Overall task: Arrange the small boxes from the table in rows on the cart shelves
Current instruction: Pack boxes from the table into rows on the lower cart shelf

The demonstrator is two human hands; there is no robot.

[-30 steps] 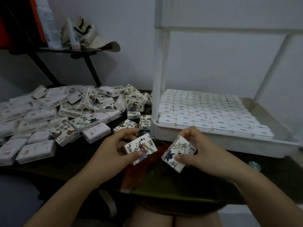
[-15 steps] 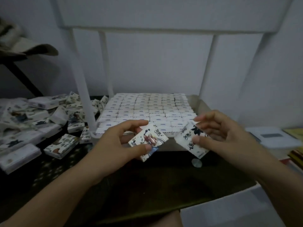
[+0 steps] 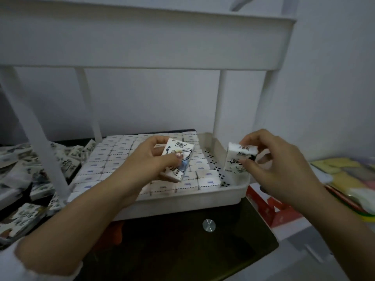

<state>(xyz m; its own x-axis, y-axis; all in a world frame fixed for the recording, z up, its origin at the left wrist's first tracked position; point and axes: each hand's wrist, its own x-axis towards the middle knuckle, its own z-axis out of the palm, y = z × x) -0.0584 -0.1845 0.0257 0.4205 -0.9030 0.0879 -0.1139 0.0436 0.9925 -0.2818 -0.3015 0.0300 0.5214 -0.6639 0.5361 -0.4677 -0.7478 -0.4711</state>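
Both hands are loaded! The left hand (image 3: 153, 162) pinches a small white cardboard box with a cartoon print (image 3: 179, 157), tilted, above the right half of the white plastic cart shelf (image 3: 182, 202). The right hand (image 3: 280, 169) grips a second printed white box (image 3: 236, 159) at its top end, hanging just over the shelf's right wall. Below, rows of white boxes (image 3: 113, 159) fill the shelf, except for a bare perforated strip (image 3: 215, 165) along the right edge. Loose printed boxes (image 3: 22, 175) are heaped at the left edge of the dark table (image 3: 182, 252).
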